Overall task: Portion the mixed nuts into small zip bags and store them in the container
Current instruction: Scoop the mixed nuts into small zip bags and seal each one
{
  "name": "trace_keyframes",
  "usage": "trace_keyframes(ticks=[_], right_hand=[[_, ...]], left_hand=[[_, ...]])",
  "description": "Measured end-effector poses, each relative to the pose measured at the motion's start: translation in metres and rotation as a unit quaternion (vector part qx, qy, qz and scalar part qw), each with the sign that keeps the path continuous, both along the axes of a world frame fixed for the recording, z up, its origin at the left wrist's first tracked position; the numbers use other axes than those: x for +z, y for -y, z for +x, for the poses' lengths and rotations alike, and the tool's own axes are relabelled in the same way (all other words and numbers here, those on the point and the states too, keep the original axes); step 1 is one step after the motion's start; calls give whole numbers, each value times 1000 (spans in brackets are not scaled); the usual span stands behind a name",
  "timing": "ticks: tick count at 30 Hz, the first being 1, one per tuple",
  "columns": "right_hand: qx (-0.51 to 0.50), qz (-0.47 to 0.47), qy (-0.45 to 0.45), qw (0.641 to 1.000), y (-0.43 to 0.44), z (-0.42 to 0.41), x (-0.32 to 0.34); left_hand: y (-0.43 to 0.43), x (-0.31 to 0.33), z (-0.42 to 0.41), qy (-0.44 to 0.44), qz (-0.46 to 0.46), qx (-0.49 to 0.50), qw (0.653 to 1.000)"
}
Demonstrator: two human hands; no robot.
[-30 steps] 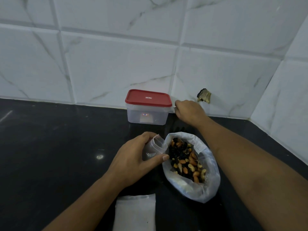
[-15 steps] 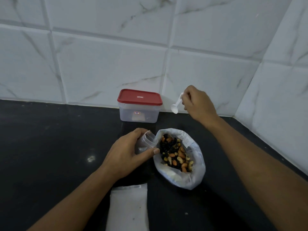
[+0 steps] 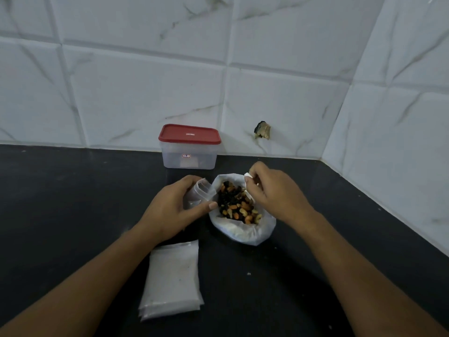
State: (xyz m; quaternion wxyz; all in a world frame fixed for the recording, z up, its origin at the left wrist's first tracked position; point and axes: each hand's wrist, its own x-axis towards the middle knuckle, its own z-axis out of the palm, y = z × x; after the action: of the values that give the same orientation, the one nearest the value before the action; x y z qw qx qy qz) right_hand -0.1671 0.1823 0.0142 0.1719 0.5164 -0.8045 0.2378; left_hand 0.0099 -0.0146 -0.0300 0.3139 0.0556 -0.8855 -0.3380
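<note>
The black counter (image 3: 73,215) ran back to a tiled wall (image 3: 145,81) and met a second wall at the right, so all the work sat in that corner. The container (image 3: 189,160) stood at the back against the tiles, its red lid (image 3: 189,134) on. It was likely parked there out of the way until there were filled portions to put in. What showed dimly through its side could not be made out.

In front of it lay the nut bag (image 3: 243,233), its mouth rolled open and facing up, which kept the nuts (image 3: 237,203) exposed and easy to reach. A flat stack (image 3: 171,280) of unused zip bags lay nearer the person, between the forearms, close at hand for the next portions.

The hands were apart, one on each side of the nut bag. The left hand (image 3: 167,210) curled round one zip bag (image 3: 200,190), thumb in front and fingers behind, holding its mouth open and upright just beside the nut bag's rim. That placing seemed meant to keep the transfer short and spill little. The zip bag looked nearly empty. The right hand (image 3: 274,193) pinched a small white spoon (image 3: 248,175) over the nuts, its bowl mostly hidden behind the fingers and apparently dipping in for a scoop.
</note>
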Motion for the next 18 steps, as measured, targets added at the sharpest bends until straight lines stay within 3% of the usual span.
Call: trace_keyframes(ticks=[14, 18], right_hand=[[-64, -68, 4, 996, 9, -7, -14], [-78, -39, 10, 996, 8, -7, -14]], left_hand=[[2, -1, -6, 37, -16, -29, 999], [0, 0, -6, 33, -17, -29, 999]])
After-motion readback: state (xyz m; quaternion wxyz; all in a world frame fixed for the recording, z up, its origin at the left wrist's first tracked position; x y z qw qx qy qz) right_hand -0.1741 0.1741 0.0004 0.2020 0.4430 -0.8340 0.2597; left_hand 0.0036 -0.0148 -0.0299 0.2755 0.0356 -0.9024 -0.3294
